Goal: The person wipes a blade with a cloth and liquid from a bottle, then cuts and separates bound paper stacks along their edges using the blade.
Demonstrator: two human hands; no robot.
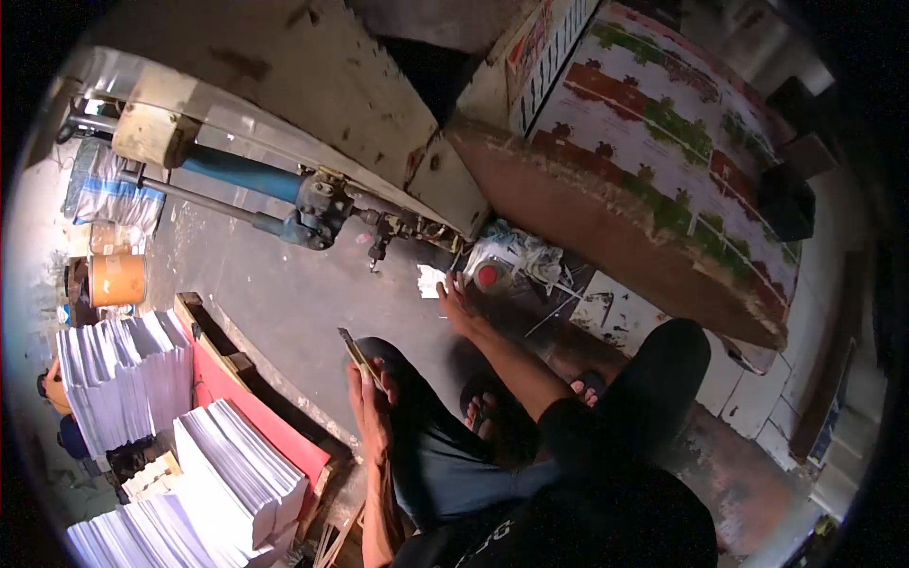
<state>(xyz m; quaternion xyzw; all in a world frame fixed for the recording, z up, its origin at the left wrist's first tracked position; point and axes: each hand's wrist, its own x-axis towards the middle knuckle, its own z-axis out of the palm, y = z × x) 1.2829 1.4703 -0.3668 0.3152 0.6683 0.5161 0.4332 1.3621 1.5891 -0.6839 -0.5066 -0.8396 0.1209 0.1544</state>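
My left hand (pixel 372 393) is wrapped round a utility knife (pixel 360 358) with a yellowish handle, held near my knee. The dark blade end points up and away from me. Reaching forward and low, my right hand (pixel 458 303) has its fingers stretched out. Its fingertips are beside a small piece of white paper (pixel 432 281) on the floor; whether they touch it I cannot tell. Just right of those fingers stands a container with a red cap (pixel 488 275). Crumpled pale material (pixel 530 254) lies behind the container.
Stacks of white paper (pixel 123 379) stand at the left beside a red board (pixel 256 407). A blue cylinder with metal fittings (pixel 241 173) runs along a machine frame (pixel 303 85). A brown board edge (pixel 615 227) juts overhead at the right. An orange bucket (pixel 118 279) stands far left.
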